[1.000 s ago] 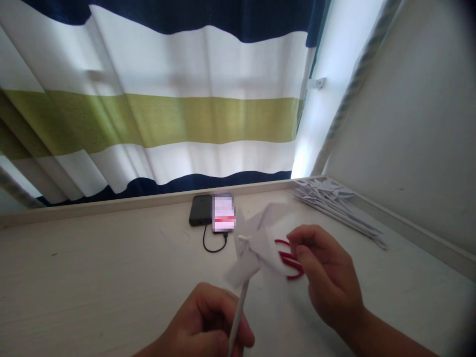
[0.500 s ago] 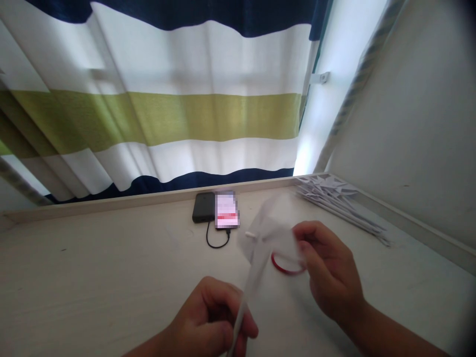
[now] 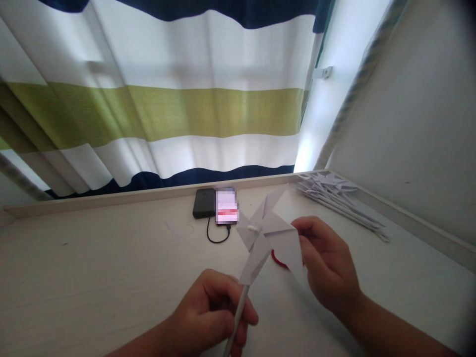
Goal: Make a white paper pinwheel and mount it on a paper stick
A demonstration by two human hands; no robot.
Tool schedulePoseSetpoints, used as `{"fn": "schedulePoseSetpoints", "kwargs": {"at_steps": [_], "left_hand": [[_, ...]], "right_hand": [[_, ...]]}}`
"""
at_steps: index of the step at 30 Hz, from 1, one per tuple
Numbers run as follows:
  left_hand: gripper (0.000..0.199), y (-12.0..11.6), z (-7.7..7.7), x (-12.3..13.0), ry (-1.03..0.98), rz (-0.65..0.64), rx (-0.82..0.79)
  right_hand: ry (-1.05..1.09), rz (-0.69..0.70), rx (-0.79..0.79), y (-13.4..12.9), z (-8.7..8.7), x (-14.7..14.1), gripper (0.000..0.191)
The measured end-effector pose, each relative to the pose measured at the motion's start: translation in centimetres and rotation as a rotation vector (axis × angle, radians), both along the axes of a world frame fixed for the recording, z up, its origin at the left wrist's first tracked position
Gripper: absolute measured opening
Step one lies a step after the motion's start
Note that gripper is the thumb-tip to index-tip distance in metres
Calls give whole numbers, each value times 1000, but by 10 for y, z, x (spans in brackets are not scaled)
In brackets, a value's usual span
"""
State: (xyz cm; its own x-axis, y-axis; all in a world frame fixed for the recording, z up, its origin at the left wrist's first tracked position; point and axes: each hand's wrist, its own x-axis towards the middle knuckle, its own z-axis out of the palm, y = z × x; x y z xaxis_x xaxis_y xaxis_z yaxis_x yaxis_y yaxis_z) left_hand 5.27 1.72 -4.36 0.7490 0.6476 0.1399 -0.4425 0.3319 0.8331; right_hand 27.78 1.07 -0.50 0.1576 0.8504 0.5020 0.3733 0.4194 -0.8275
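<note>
A white paper pinwheel (image 3: pixel 273 225) faces up in front of me, with a small pale knob at its centre. Its rolled white stick (image 3: pixel 241 303) runs down through my left hand (image 3: pixel 217 310), which is closed around it. At the pinwheel's right side is my right hand (image 3: pixel 329 265), its fingers curled and thumb and forefinger at a blade's edge; the exact contact is partly hidden. Behind the lower blades shows part of a thin red ring (image 3: pixel 278 260), lying on the white tabletop (image 3: pixel 122 277).
Several more paper pinwheels (image 3: pixel 327 191) lie piled at the back right, sticks pointing towards me. Near the back edge a black power bank (image 3: pixel 204 203) sits beside a phone (image 3: pixel 226 206), joined by a short cable (image 3: pixel 217 242). A striped curtain (image 3: pixel 208 111) hangs behind the table.
The pinwheel's blades were blurred by motion and are now sharp, standing at a different angle. Both hands have stayed nearly in place. The view has tilted down very slightly.
</note>
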Motion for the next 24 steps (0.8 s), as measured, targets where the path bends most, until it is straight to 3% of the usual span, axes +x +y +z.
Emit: {"fn": "schedulePoseSetpoints", "kwargs": {"at_steps": [10, 20, 24], "left_hand": [[19, -1, 1, -2, 6, 0, -32], [18, 0, 1, -1, -12, -38, 5], [19, -1, -2, -1, -11, -19, -2]], "right_hand": [[-29, 59, 16, 0, 4, -3, 5], [-138, 30, 75, -1, 8, -4, 7], [-95, 87, 43, -2, 7, -4, 5]]}}
